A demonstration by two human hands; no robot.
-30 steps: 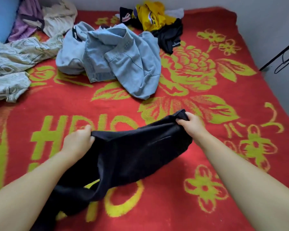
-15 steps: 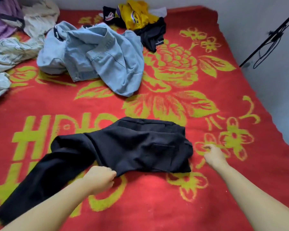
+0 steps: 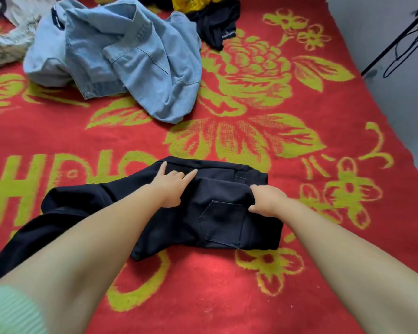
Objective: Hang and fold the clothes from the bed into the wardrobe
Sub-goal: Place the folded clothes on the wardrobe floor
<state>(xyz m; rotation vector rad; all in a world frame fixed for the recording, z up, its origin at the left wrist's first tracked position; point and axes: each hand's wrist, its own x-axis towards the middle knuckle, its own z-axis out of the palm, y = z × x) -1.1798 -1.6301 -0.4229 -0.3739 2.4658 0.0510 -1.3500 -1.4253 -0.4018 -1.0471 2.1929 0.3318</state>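
Observation:
Black trousers lie flat on the red and yellow flowered blanket, seat up with a back pocket showing. Their legs trail off to the lower left under my left arm. My left hand presses on the fabric near the waistband, with thumb and one finger stretched out. My right hand sits at the right part of the waist, fingers curled and pinching a fold of the trousers.
A crumpled light-blue denim shirt lies beyond the trousers. A black garment and a yellow one lie at the far edge, pale printed cloth at the far left. A black stand with a cable leans by the wall on the right.
The trousers went from held up in both hands to lying on the blanket. Both hands let go, then came back onto the waist area, and the view moved closer.

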